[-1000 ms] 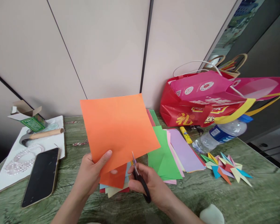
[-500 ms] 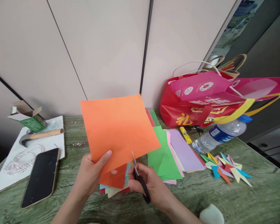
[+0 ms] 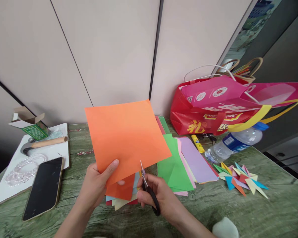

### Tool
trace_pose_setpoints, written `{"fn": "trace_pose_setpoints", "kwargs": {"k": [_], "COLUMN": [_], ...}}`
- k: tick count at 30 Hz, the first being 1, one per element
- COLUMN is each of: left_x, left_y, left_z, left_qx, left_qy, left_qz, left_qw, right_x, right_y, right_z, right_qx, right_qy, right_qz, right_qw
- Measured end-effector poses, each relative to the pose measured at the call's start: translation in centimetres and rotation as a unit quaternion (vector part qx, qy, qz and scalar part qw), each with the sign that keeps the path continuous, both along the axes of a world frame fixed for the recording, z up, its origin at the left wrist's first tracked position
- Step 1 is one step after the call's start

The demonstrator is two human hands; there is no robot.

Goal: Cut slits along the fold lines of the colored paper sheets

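Observation:
My left hand [image 3: 96, 185] pinches the lower left part of a large orange sheet of paper [image 3: 126, 132], thumb on top and fingers beneath. The sheet is held up above the table. My right hand [image 3: 159, 195] is closed round the black handles of a pair of scissors [image 3: 151, 195]. One blade tip lies over the sheet's near edge; the other blade is hidden or beneath it. Under the hands lies a pile of coloured paper [image 3: 120, 201], partly covered. Green paper [image 3: 173, 165] and purple paper [image 3: 195, 158] lie to the right of the scissors.
A phone [image 3: 43, 188], bead strands [image 3: 22, 170], a wooden-handled hammer-like tool [image 3: 46, 142] and a small green box [image 3: 36, 130] are at left. At right are a red bag [image 3: 188, 115], a glue stick [image 3: 197, 143], a bottle [image 3: 235, 142] and folded paper pieces [image 3: 240, 178].
Almost nothing has moved. The orange sheet and the scissors have shifted only very slightly; both hands keep their hold.

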State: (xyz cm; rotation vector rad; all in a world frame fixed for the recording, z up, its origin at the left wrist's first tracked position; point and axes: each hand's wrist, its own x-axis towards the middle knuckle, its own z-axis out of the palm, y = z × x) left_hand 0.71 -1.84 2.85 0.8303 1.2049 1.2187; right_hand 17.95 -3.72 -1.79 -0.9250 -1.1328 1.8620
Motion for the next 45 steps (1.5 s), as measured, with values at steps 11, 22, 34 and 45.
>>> {"fn": "trace_pose_setpoints", "kwargs": {"k": [11,22,34,45], "left_x": [-0.23,-0.13,0.21,0.12], "left_y": [-0.08,-0.16,-0.24,-0.26], "left_z": [-0.28,-0.19,0.08,-0.05], "left_qx": [0.001,0.001,0.004,0.012], "left_qy": [-0.013,-0.013,0.008,-0.012], "left_qz": [-0.002,-0.004,-0.015,-0.033], "left_qw": [1.000,1.000,1.000,0.999], "right_x": [0.10,0.12,0.08,0.11], "right_y": [0.02,0.09,0.05,-0.01], "right_z": [-0.01,-0.26,0.48,-0.01], "right_qx": [0.006,0.003,0.022,0.021], "right_qy": [-0.011,-0.012,0.021,0.004], "right_qz": [0.005,0.009,0.006,0.000], "right_qw": [1.000,1.000,1.000,1.000]}}
